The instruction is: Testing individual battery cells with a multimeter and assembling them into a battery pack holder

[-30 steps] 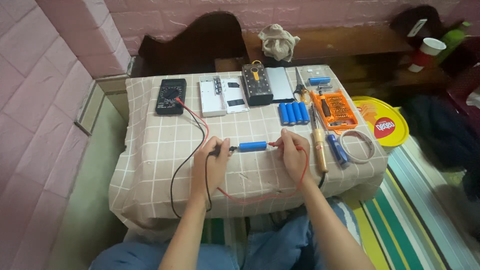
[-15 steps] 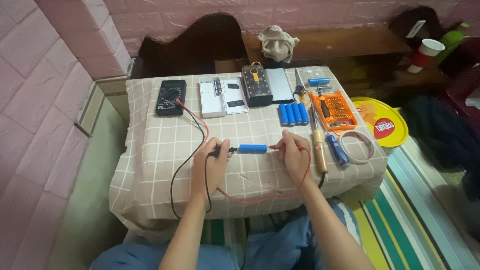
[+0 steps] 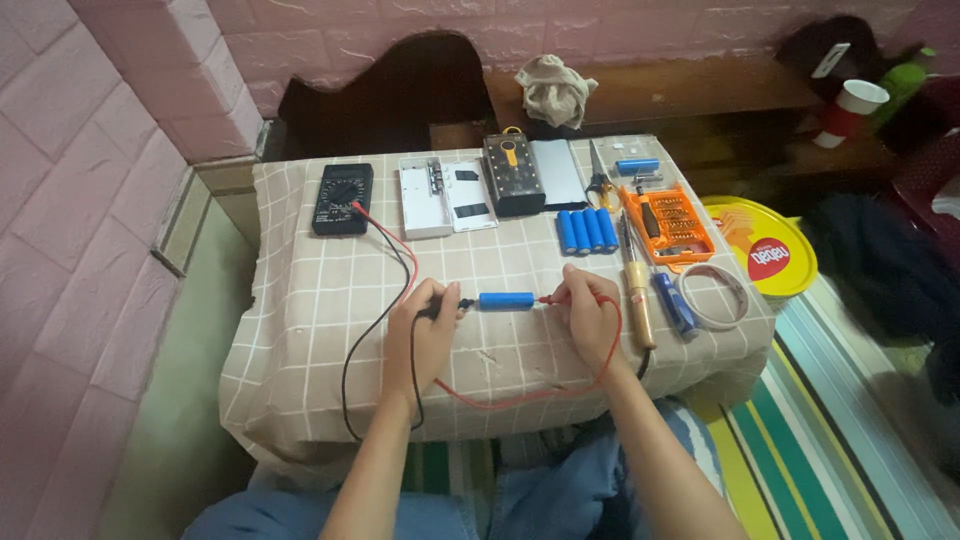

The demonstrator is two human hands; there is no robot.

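blue battery [image 3: 506,300], beige checked cloth [image 3: 320,300], black multimeter [image 3: 342,198]

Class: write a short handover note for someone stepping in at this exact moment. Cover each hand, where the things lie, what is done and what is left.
Left hand: holds the black probe to the left end of the blue cell.
Right hand: holds the red probe to the cell's right end.
The cell lies flat on the checked cloth. Both leads run to the black multimeter at the far left.
Done: both probes are on the cell.
Left: four more blue cells lie in a row farther back, untouched. The meter's reading is too small to tell.
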